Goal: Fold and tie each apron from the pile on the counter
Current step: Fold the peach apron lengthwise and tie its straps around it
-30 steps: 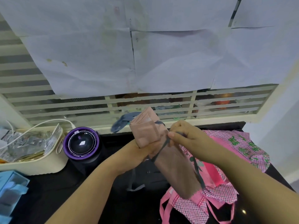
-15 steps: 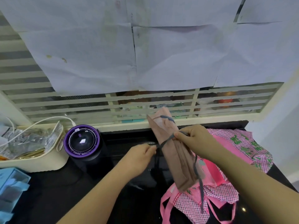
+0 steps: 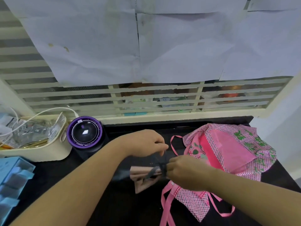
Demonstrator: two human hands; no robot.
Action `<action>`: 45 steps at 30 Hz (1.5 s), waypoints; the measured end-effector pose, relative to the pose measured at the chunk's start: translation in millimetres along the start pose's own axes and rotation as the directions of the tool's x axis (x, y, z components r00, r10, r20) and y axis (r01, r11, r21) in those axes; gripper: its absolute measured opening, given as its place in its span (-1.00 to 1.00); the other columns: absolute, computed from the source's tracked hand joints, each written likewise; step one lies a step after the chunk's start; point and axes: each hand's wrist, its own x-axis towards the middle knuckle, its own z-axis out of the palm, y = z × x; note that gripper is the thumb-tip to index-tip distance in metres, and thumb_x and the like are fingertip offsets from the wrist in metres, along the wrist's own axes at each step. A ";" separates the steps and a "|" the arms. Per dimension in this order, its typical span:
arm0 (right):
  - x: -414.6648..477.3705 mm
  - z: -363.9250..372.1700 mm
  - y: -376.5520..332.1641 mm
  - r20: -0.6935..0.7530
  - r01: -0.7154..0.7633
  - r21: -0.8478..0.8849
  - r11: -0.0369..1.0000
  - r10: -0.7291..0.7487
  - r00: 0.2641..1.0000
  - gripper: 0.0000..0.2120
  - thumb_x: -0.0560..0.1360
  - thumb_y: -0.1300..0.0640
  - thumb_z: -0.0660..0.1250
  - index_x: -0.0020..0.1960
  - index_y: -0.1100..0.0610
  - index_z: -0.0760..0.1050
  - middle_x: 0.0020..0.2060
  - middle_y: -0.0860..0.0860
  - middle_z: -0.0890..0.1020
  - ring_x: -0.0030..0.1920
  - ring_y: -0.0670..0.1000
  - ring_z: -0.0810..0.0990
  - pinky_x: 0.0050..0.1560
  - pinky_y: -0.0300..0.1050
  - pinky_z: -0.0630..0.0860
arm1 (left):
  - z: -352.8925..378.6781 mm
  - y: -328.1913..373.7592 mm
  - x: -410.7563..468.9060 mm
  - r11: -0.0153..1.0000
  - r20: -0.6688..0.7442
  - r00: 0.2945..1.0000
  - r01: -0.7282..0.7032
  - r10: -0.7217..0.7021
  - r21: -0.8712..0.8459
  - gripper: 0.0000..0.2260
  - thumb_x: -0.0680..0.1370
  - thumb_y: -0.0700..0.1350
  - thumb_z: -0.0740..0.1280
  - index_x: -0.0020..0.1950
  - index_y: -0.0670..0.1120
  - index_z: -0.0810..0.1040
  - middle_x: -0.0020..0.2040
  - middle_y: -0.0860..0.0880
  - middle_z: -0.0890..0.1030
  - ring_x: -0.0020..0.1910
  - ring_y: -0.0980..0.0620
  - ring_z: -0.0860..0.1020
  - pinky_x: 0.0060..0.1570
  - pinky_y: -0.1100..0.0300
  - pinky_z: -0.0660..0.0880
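One folded apron (image 3: 140, 172), a dusty-pink bundle, now lies flat on the black tabletop (image 3: 130, 209), in front of the person and just beside the pile. A dark grey strap (image 3: 162, 166) goes around its right end. The right hand (image 3: 185, 172) is at that end, and its grip is closed on the strap where it crosses the bundle (the fingertips are hidden, so I cannot tell if a knot is already made). The left hand (image 3: 146, 142) is behind the bundle, and its grip pinches a free end of the strap, drawn up and away from the right hand.

A second ago the bundle was up in the air in the left hand, while the right hand led the strap around it. Half a second ago it stood upright in the right hand. Now it is down on the tabletop and both hands work only on the strap. I judge that the winding is finished and the tying has begun, so this apron is nearly done.

To the right lies the pile of pink checked aprons (image 3: 228, 154), with loose ribbons, not folded yet. At the left stand a purple round device (image 3: 84, 132), a cream basket (image 3: 40, 154) and a blue box (image 3: 14, 176).
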 end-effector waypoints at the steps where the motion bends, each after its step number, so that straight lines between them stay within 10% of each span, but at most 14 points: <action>1: -0.1 7.3 -3.3 -0.026 0.039 -0.035 0.999 -0.040 0.999 -0.97 0.35 0.10 0.45 -0.21 -0.01 0.64 -0.31 -0.14 0.60 -0.32 -0.11 0.53 -0.27 -0.26 0.55 | 2.9 -5.2 6.7 0.999 0.043 0.999 0.026 -0.025 -0.018 -0.71 0.64 0.05 0.14 -0.11 -0.01 0.58 -0.24 0.10 0.51 -0.24 0.17 0.45 -0.15 0.25 0.37; 5: -2.9 37.4 -15.6 -0.117 0.140 -0.101 0.985 -0.152 0.981 -0.95 0.35 0.09 0.42 -0.26 -0.05 0.61 -0.31 -0.18 0.56 -0.29 -0.12 0.50 -0.20 -0.29 0.49 | 40.1 -35.9 32.8 0.834 0.167 0.954 0.298 -0.249 -0.465 -0.72 0.63 0.03 0.18 -0.20 -0.02 0.53 -0.14 0.02 0.58 -0.12 0.09 0.54 0.00 0.16 0.46; 9: -8.2 77.0 -21.7 -0.213 0.099 -0.117 0.988 -0.122 0.969 -0.89 0.39 0.14 0.35 -0.29 -0.01 0.58 -0.29 -0.14 0.55 -0.26 -0.08 0.48 -0.16 -0.24 0.45 | 97.0 -64.5 40.3 0.007 0.393 0.847 0.423 -0.357 -0.906 -0.66 0.62 -0.03 0.21 -0.36 -0.03 0.43 -0.16 0.01 0.69 -0.06 0.02 0.63 0.02 0.06 0.44; 12: -14.8 111.4 -35.9 -0.224 0.021 -0.091 0.996 -0.041 0.974 -0.89 0.37 0.11 0.40 -0.33 -0.02 0.57 -0.28 -0.14 0.55 -0.23 -0.06 0.47 -0.16 -0.20 0.43 | 126.7 -79.4 45.6 -0.312 0.391 0.811 0.272 -0.434 -0.910 -0.68 0.64 -0.03 0.18 -0.30 -0.04 0.47 -0.25 0.02 0.69 -0.10 0.04 0.60 -0.03 0.07 0.43; 15: -24.7 130.0 -54.1 -0.249 -0.012 0.051 0.999 0.024 0.968 -0.87 0.46 0.13 0.31 -0.24 0.02 0.58 -0.20 -0.10 0.56 -0.18 -0.01 0.50 -0.20 -0.15 0.46 | 138.4 -82.9 51.3 -0.223 0.320 0.797 0.236 -0.513 -0.946 -0.78 0.64 -0.05 0.20 -0.07 -0.10 0.58 -0.11 0.00 0.66 -0.06 0.05 0.59 0.01 0.06 0.45; 21: -38.4 137.0 -82.5 -0.373 -0.301 0.323 0.897 0.413 0.831 -0.77 0.50 -0.01 0.25 -0.23 0.06 0.58 0.04 -0.01 0.56 0.04 0.04 0.47 0.06 -0.12 0.40 | 168.1 -66.7 61.1 0.665 0.124 0.896 0.403 -0.426 -0.629 -0.46 0.54 0.04 0.36 0.44 -0.14 0.33 0.38 -0.05 0.39 0.29 0.00 0.44 0.29 0.16 0.37; 25: -40.9 131.0 -100.7 -0.322 -0.505 0.474 0.721 0.676 0.663 -0.76 0.47 -0.06 0.28 -0.28 0.05 0.52 -0.10 -0.03 0.50 -0.08 0.05 0.44 -0.10 -0.13 0.29 | 181.2 -52.5 66.7 0.807 0.030 0.909 0.384 -0.415 -0.448 -0.32 0.53 0.07 0.35 0.53 -0.15 0.13 0.44 -0.09 0.19 0.32 -0.04 0.41 0.26 0.17 0.35; 31: -41.7 120.5 -102.8 -0.227 -0.465 0.734 0.495 0.824 0.519 -0.83 0.49 -0.02 0.28 -0.18 0.02 0.58 -0.06 -0.16 0.39 -0.04 -0.12 0.34 -0.05 -0.21 0.35 | 187.0 -53.7 67.9 0.717 0.084 0.884 0.426 -0.461 -0.552 -0.38 0.54 0.15 0.31 0.48 -0.14 0.25 0.38 -0.08 0.34 0.28 0.01 0.44 0.16 0.25 0.35; 34: -39.5 109.0 -96.6 -0.186 -0.399 0.820 0.412 0.849 0.495 -0.85 0.49 -0.04 0.27 -0.13 -0.04 0.59 0.01 -0.30 0.35 0.06 -0.20 0.35 0.10 -0.40 0.28 | 189.0 -51.7 62.4 0.650 0.164 0.921 0.369 -0.355 -0.664 -0.64 0.54 0.15 0.32 0.18 -0.08 0.59 0.05 -0.01 0.61 -0.04 0.11 0.55 0.03 0.20 0.45; 39: -40.5 79.7 -87.9 -0.084 -0.264 0.942 0.209 0.906 0.416 -0.78 0.52 -0.21 0.23 -0.11 -0.16 0.60 0.18 -0.19 0.42 0.24 -0.16 0.42 0.24 -0.41 0.30 | 153.6 -39.8 49.7 0.112 0.097 0.895 0.161 -0.436 -0.981 -0.69 0.55 0.05 0.29 -0.19 -0.17 0.59 -0.38 -0.07 0.60 -0.45 0.05 0.54 -0.41 0.24 0.49; 41: -39.3 68.2 -79.2 0.058 -0.227 0.973 0.041 0.907 0.417 -0.82 0.53 -0.05 0.30 -0.21 -0.19 0.62 0.10 -0.15 0.50 0.16 -0.19 0.48 0.15 -0.42 0.36 | 128.4 -34.4 45.1 0.039 0.044 0.890 0.069 -0.454 -0.997 -0.65 0.50 0.11 0.26 -0.23 -0.17 0.53 -0.48 -0.04 0.54 -0.54 0.09 0.50 -0.50 0.26 0.47; 45: -38.3 52.1 -37.7 0.341 -0.181 0.939 -0.293 0.867 0.363 -0.77 0.58 0.17 0.25 -0.14 0.08 0.66 -0.16 0.12 0.69 -0.15 -0.02 0.64 0.05 0.03 0.52 | 93.2 -25.6 34.3 0.053 -0.064 0.978 -0.055 -0.198 -0.997 -0.63 0.56 0.09 0.16 -0.10 -0.19 0.57 -0.37 -0.06 0.60 -0.44 0.09 0.56 -0.41 0.25 0.52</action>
